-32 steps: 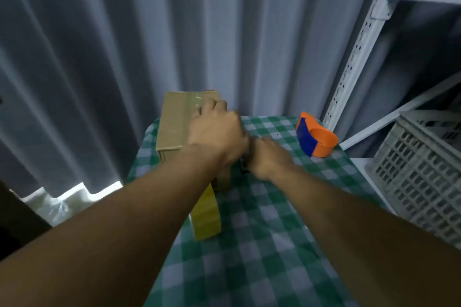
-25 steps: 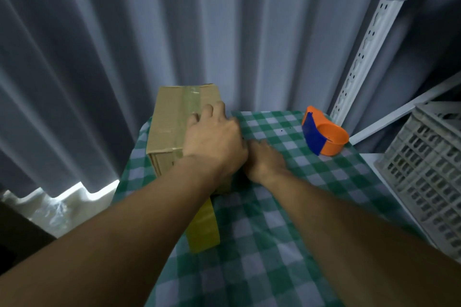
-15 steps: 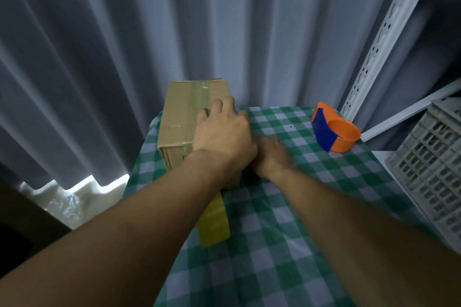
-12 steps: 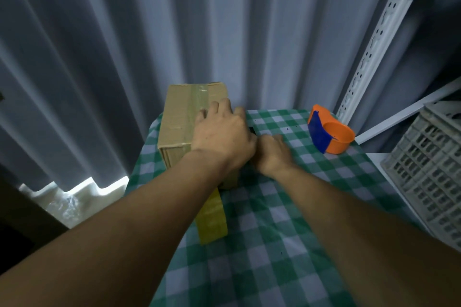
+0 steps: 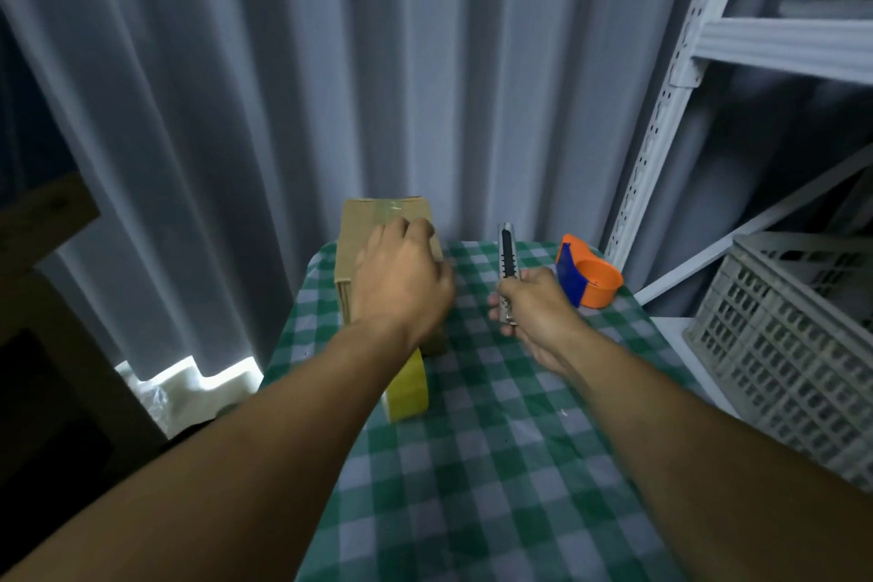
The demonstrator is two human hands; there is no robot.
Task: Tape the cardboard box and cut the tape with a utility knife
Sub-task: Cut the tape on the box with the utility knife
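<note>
Grey pleated curtains hang behind a small table under a green-and-white checked cloth (image 5: pixel 477 463), with a white perforated metal shelf post (image 5: pixel 656 137) and a grey slotted plastic crate (image 5: pixel 803 345) off to the right. Toward the far left of the cloth sits the brown cardboard box (image 5: pixel 352 250), its long axis running away from the person, a strip of clear tape along the top seam. The left hand (image 5: pixel 401 284) lies palm-down on the box top, fingers spread and pressing flat. From under the wrist a roll of yellowish packing tape (image 5: pixel 408 385) stands on edge just in front of the box's near end, seemingly not yet severed from the strip. The right hand (image 5: pixel 529 305) is closed around the handle of a slim silver utility knife (image 5: pixel 508 260), which points up and away from the person, well clear of the box; whether the blade is extended cannot be told. An orange and blue tape dispenser (image 5: pixel 588 276) rests just beyond that hand. To cut well, I would keep the box pinned, hold the tape taut between box and roll, bring the knife across that span, and draw away from the holding fingers
</note>
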